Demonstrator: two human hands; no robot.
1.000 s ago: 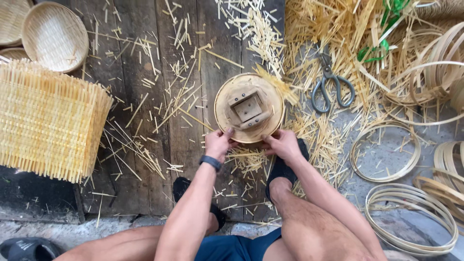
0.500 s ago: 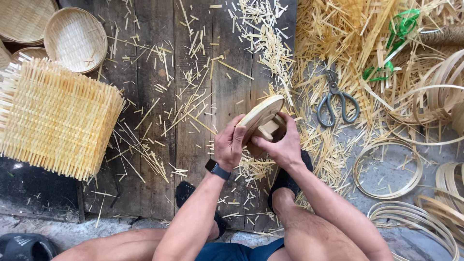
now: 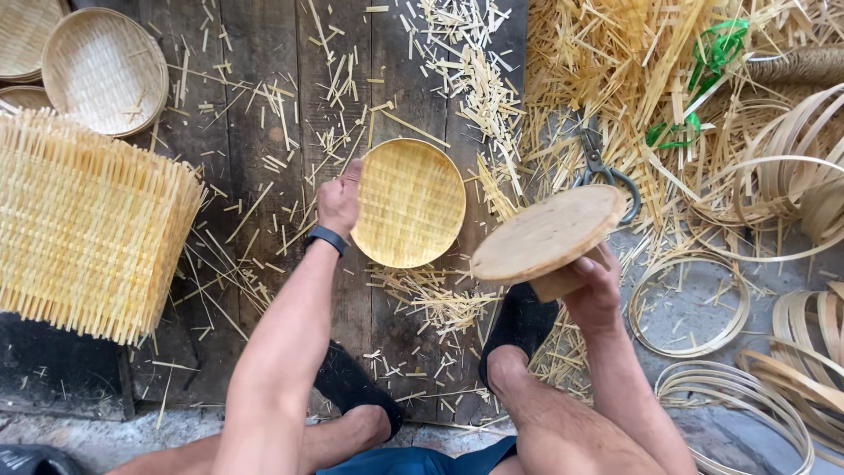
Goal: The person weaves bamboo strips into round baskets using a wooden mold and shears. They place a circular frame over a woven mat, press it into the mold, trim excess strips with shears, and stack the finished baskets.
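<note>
Small round woven tray (image 3: 409,202) resting on the plank floor (image 3: 264,79), hollow side up, separated from the round wooden mould (image 3: 547,233). Left hand (image 3: 339,199) gripping the tray's left rim, fingers clenched on the edge. Right hand (image 3: 591,286) grasping the block under the mould, disc raised and tilted just right of the tray. Step in hand, by judgement: demoulding done, tray and mould apart. Next move calls for a steady hold on the thin rim. Nearby: finished trays (image 3: 104,70) top left, woven mat (image 3: 88,233) left, scissors (image 3: 607,171), bamboo hoops (image 3: 690,303) right.
</note>
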